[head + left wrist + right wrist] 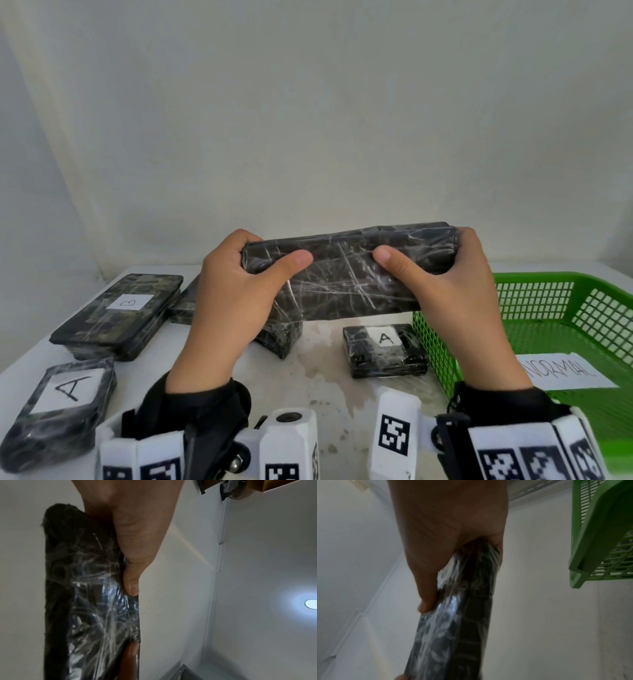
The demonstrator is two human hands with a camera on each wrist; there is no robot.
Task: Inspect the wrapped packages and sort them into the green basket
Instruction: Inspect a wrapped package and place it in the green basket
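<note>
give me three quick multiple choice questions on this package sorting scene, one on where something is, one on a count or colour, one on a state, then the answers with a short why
1. Where does the small package labelled A lie?
A. inside the green basket
B. on the table just left of the green basket
C. on top of the package labelled B

2. How many white labels reading A show on the table?
A. one
B. two
C. four

3. How is the long wrapped package held?
A. gripped at both ends, lifted off the table
B. lying flat under one palm
C. resting in the basket

Answers:
1. B: it sits on the table beside the outer wall of the green basket.
2. B: one on that small package, one on the package at the near left; a third label reads B.
3. A: the left hand and right hand each grip an end, thumbs on the near face.
</note>
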